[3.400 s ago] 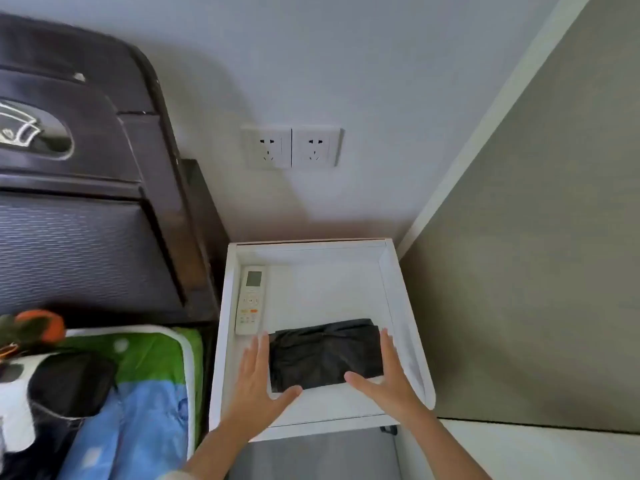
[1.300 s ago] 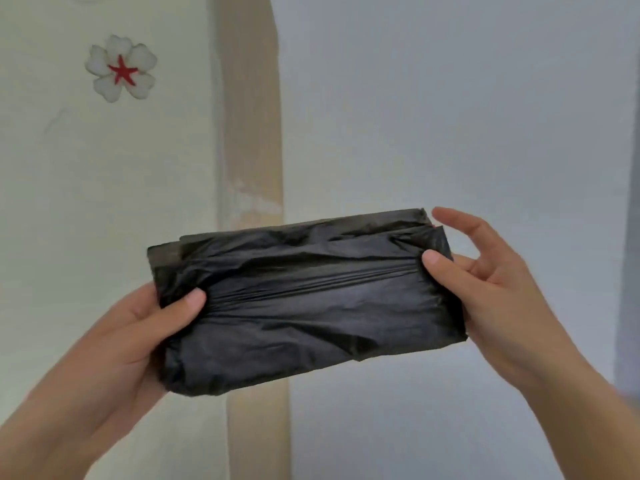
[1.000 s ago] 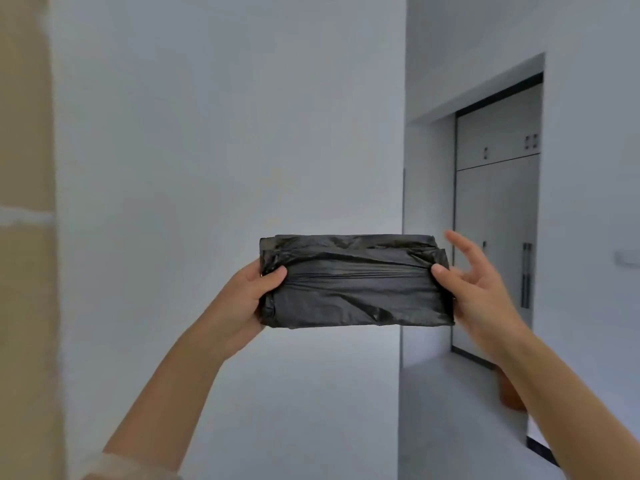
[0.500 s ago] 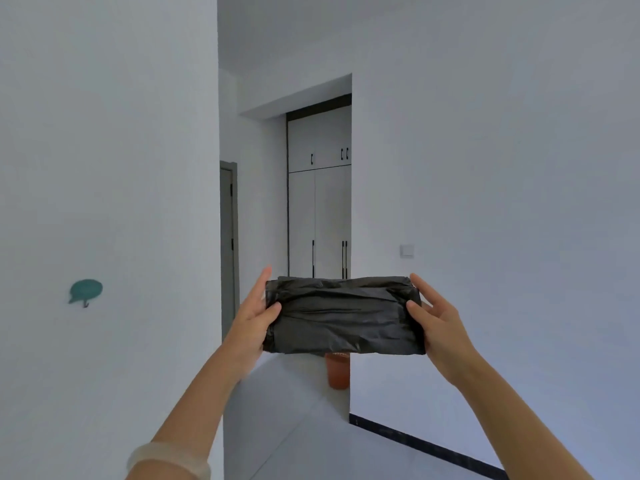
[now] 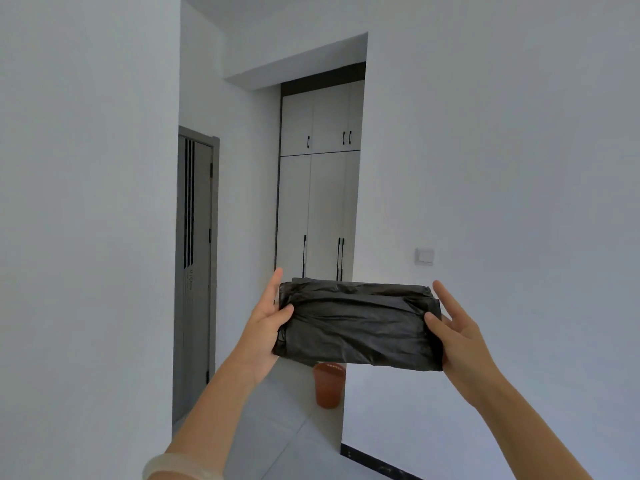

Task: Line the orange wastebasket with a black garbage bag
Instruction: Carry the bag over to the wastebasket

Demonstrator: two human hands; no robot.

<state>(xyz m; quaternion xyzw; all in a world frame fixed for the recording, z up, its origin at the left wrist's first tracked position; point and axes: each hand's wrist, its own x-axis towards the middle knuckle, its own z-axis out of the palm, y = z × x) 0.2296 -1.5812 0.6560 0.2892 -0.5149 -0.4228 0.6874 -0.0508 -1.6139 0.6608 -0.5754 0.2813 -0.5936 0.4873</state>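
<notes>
A: What is being risked at this point?

B: The folded wad of crinkled black plastic garbage bags is being carried out in front at chest height, so the floor ahead is being partly hidden. A stumble on the way is judged possible. More than one bag may also be peeled off when the wad is opened, since the thin layers are pressed together.

A: How is it being held?

B: It is being clamped at both ends. Its left end is being pinched by the left hand, thumb on the near face and fingers behind. Its right end is being gripped by the right hand, thumb in front, though the upper fingers are being spread loose behind it. That lighter hold is judged the likelier place for a slip.

A: And the bin?

B: The small round orange plastic wastebasket is being seen far off on the floor, below the wad's lower edge, beside the right wall's corner, well apart from both hands. It is unlined.
</notes>
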